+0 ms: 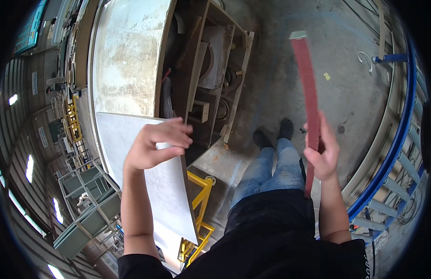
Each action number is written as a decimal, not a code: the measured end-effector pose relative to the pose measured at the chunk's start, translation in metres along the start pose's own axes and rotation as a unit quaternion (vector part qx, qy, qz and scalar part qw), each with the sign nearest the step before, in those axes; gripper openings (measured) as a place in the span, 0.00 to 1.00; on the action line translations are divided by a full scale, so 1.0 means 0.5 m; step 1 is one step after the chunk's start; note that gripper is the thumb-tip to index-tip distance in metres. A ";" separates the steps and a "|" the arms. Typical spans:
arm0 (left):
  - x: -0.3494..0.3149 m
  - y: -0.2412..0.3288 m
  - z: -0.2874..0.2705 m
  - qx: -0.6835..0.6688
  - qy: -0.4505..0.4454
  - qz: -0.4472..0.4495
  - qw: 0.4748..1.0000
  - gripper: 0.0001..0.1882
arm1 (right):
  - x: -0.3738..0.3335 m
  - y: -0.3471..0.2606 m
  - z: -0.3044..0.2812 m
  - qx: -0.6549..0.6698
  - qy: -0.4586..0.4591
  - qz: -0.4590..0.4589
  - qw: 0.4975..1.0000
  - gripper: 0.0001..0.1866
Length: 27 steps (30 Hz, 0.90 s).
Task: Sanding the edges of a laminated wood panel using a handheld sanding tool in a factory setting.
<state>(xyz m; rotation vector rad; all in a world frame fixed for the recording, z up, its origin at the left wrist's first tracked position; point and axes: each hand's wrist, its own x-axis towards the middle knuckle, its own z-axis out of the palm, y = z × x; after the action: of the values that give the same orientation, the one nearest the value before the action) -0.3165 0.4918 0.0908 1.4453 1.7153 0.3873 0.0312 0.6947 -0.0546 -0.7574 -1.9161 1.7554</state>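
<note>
My right hand (325, 153) is closed round the lower part of a long, narrow red bar (306, 79). The bar stands nearly upright in the picture, with a pale end at its top and its lower end beside my waist. Its exact kind cannot be made out. My left hand (160, 143) is raised over the near edge of a white board (166, 195), holding nothing. Its fingers are loosely bent and slightly blurred, with the thumb apart from them. Whether it touches the board is unclear.
Left of me, a worn bench top (127, 56) has open shelves (204, 104) with wooden pieces and round parts. A yellow metal frame (204, 188) stands under the white board. Along the right runs a blue-railed roller conveyor (401, 158). A yellow scrap (326, 76) lies on the concrete floor.
</note>
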 end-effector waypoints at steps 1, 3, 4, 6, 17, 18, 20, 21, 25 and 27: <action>-0.011 0.012 -0.001 -0.089 0.085 -0.036 0.992 0.15 | 0.006 -0.010 0.011 0.015 -0.021 0.019 0.999 0.46; -0.005 0.029 0.006 0.015 0.235 -0.149 0.960 0.18 | 0.022 -0.014 0.027 0.005 -0.041 -0.007 0.999 0.46; 0.003 0.028 0.018 0.012 0.239 -0.152 0.959 0.18 | 0.029 -0.015 0.032 -0.004 -0.056 -0.033 0.998 0.45; 0.012 0.025 0.039 0.189 0.145 -0.137 0.961 0.18 | 0.038 -0.018 0.044 0.013 -0.082 -0.005 0.997 0.45; -0.005 -0.008 0.012 0.111 0.266 -0.056 0.956 0.14 | 0.067 0.035 0.043 -0.058 -0.069 0.068 0.994 0.49; 0.002 -0.019 0.013 0.178 0.220 -0.055 0.958 0.14 | 0.069 0.042 0.047 -0.063 -0.061 0.078 0.993 0.50; 0.012 -0.025 0.032 0.179 0.181 -0.073 0.964 0.14 | 0.079 0.044 0.057 -0.078 -0.062 0.087 0.991 0.50; 0.016 -0.031 0.036 0.175 0.167 -0.069 0.968 0.14 | 0.084 0.042 0.061 -0.089 -0.058 0.093 0.990 0.50; 0.025 -0.056 0.038 0.047 0.159 0.061 0.984 0.10 | 0.102 0.028 0.082 -0.090 -0.070 0.109 0.987 0.51; 0.026 -0.052 0.016 -0.104 0.189 0.123 0.969 0.12 | 0.105 0.024 0.096 -0.067 -0.036 0.147 0.986 0.53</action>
<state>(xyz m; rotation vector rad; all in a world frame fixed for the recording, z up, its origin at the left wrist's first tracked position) -0.3271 0.4939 0.0629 1.4980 1.7233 1.0042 -0.0382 0.6932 -0.0740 -1.0875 -2.0741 1.8562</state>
